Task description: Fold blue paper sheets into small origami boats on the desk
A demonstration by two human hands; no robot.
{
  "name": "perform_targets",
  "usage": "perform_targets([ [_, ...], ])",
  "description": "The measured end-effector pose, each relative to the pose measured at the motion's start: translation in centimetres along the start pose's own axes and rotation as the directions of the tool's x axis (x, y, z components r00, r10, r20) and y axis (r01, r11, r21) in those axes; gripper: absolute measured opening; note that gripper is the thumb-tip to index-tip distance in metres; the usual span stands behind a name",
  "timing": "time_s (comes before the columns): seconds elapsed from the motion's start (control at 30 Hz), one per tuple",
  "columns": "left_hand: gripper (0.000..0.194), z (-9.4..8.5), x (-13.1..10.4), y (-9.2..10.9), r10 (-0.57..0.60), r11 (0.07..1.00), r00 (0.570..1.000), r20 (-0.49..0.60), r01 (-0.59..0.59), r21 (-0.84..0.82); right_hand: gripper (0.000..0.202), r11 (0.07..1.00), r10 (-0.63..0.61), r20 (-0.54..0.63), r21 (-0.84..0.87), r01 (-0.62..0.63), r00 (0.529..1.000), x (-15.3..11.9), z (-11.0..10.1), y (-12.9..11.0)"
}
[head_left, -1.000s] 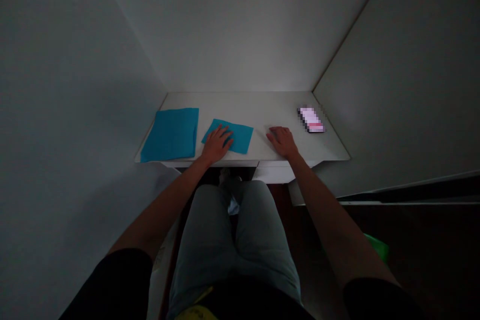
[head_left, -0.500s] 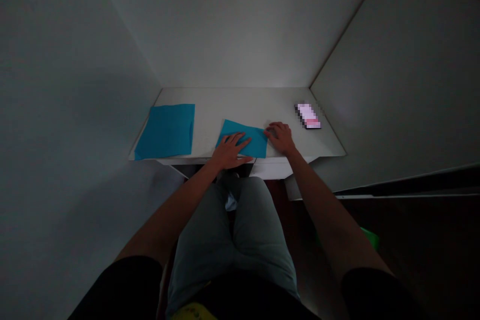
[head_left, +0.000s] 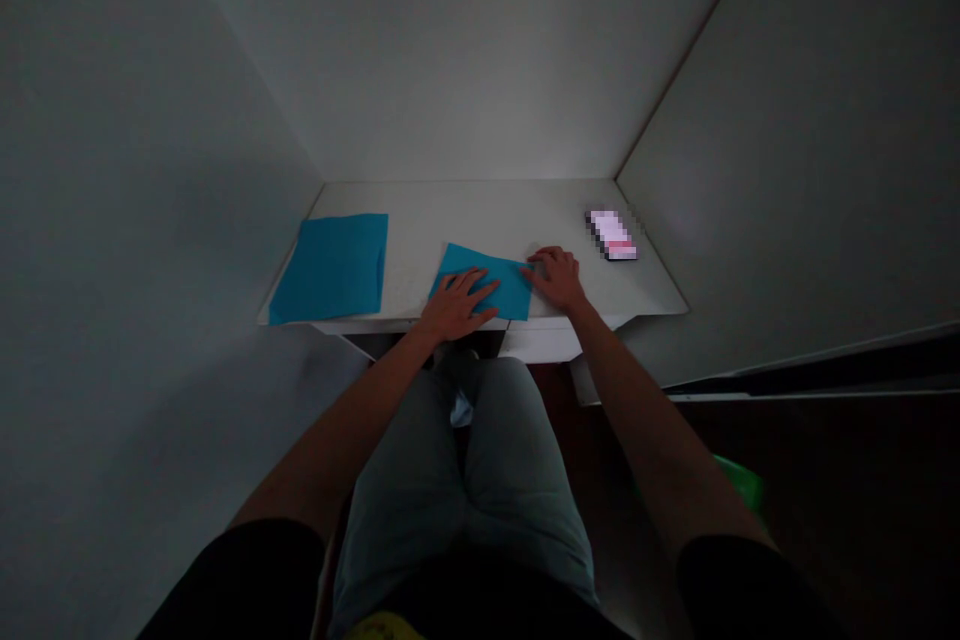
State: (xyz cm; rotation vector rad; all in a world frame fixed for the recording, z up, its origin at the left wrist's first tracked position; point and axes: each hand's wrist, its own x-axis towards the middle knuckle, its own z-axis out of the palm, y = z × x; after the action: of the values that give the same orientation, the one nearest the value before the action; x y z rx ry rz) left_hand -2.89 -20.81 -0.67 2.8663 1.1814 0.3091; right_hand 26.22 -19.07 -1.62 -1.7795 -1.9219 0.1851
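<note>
A small piece of blue paper (head_left: 513,296) lies at an angle near the front edge of the white desk, one of its sides slanting. Across its left part rests my left hand (head_left: 457,305), fingers spread and lying flat. My right hand (head_left: 556,277) is at the paper's right end, with its thumb over the top right corner and the other fingers bent on the desk just beyond. Nothing shows in the grasp of either hand. Larger blue paper sheets (head_left: 330,270) lie flat at the desk's left end, out of reach of both hands' fingers.
A phone (head_left: 611,235) with a lit, blurred screen lies at the right of the white desk (head_left: 465,205). Walls enclose the desk at the left, back and right. Something green (head_left: 739,482) is low on the floor at the right.
My right hand has shifted slightly left, so its thumb now reaches further over the paper's corner. My left hand stays flat in place. The whole view has moved a little.
</note>
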Motion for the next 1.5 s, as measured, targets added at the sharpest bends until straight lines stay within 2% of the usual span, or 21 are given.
perform_targets([
  [0.17,0.061,-0.1,0.1,0.0,-0.018,1.0,1.0,-0.004,0.018,-0.009,0.063,1.0,-0.012,-0.009,0.016,0.012,1.0,-0.3,0.5,-0.4],
  [0.33,0.061,-0.5,0.1,0.1,-0.01,1.0,1.0,0.011,0.01,-0.026,0.063,0.989,-0.005,-0.009,0.15,0.007,1.0,-0.6,0.5,-0.7],
  [0.43,0.061,-0.4,0.1,0.2,-0.019,0.999,1.0,0.012,0.019,-0.032,0.055,0.966,-0.183,0.052,0.195,0.17,0.982,-1.1,-0.1,-1.3],
  [0.53,0.069,-0.1,0.2,0.2,-0.058,0.997,0.998,0.004,0.058,-0.042,0.049,0.928,-0.364,0.18,0.156,0.339,0.914,-1.6,-0.7,-2.2],
  [0.6,0.077,-0.1,0.2,0.3,-0.1,0.994,0.995,-0.021,0.099,-0.048,0.045,0.915,-0.404,0.247,0.115,0.387,0.881,-1.8,-0.8,-2.7],
  [0.7,0.074,-0.3,0.1,0.5,-0.092,0.995,0.994,-0.051,0.09,-0.05,0.043,0.91,-0.413,0.275,0.082,0.406,0.868,-1.9,-0.7,-2.9],
  [0.77,0.066,-0.5,0.0,0.6,-0.062,0.997,0.997,-0.041,0.06,-0.054,0.045,0.919,-0.393,0.263,0.067,0.389,0.881,-1.8,-0.5,-2.9],
  [0.87,0.065,-0.8,0.1,0.7,-0.06,0.996,0.998,-0.026,0.058,-0.064,0.051,0.943,-0.329,0.237,0.039,0.329,0.914,-1.4,0.1,-3.4],
  [1.0,0.064,-0.9,0.2,0.8,-0.075,0.996,0.997,-0.025,0.074,-0.051,0.052,0.956,-0.291,0.21,0.021,0.293,0.933,-0.2,1.5,-5.4],
  [1.17,0.059,-0.9,0.3,1.2,-0.105,0.994,0.994,-0.04,0.104,-0.029,0.05,0.953,-0.299,0.218,0.02,0.302,0.929,0.8,3.4,-7.3],
  [1.23,0.056,-0.9,0.3,1.4,-0.118,0.993,0.992,-0.049,0.116,-0.033,0.053,0.946,-0.32,0.22,0.026,0.322,0.922,0.8,3.5,-6.8],
  [1.33,0.057,-0.8,0.3,1.5,-0.145,0.988,0.988,-0.059,0.142,-0.063,0.056,0.935,-0.348,0.246,0.022,0.354,0.904,0.4,2.6,-5.0],
  [1.43,0.056,-0.8,0.4,1.3,-0.166,0.976,0.984,-0.068,0.154,-0.151,0.057,0.93,-0.359,0.271,0.021,0.367,0.893,-0.1,1.2,-3.6],
  [1.5,0.05,-0.8,0.5,0.6,-0.219,0.951,0.972,-0.084,0.194,-0.239,0.056,0.937,-0.343,0.253,0.028,0.347,0.905,-0.4,0.6,-3.3],
])
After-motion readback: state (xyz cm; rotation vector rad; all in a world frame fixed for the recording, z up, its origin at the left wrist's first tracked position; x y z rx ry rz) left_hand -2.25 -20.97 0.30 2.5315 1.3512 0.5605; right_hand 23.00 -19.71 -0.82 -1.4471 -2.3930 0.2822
